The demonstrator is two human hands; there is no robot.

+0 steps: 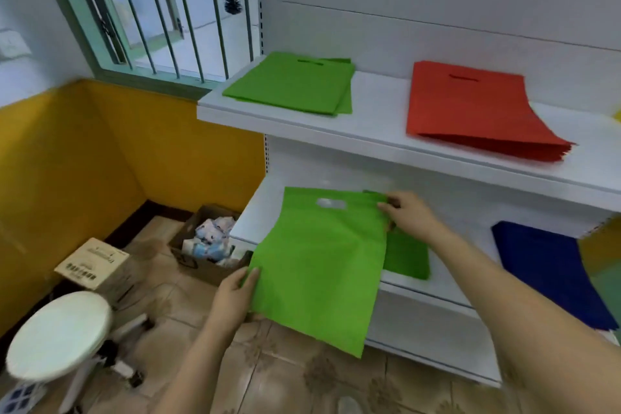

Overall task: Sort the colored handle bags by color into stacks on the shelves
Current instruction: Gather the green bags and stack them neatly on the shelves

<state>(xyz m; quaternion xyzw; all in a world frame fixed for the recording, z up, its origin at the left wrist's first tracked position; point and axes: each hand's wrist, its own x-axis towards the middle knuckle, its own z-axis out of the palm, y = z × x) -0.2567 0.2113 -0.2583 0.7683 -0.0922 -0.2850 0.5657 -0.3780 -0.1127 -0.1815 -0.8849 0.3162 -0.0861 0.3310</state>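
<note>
- Green bag (pixel 319 265), plain, below the white upper shelf (pixel 379 131).
- Green stack (pixel 292 84) and red stack (pixel 470 107) on that shelf.
- Dark blue bags (pixel 547 265) below it.
- Yellow wall (pixel 100 158) left of it.

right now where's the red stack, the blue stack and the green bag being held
red stack (pixel 470 104), head view, middle of top bag
blue stack (pixel 544 265), head view, top face
green bag (pixel 322 262), head view, centre of panel

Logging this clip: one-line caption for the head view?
Both hands, left hand and right hand, hold a green bag at the lower shelf.
</note>
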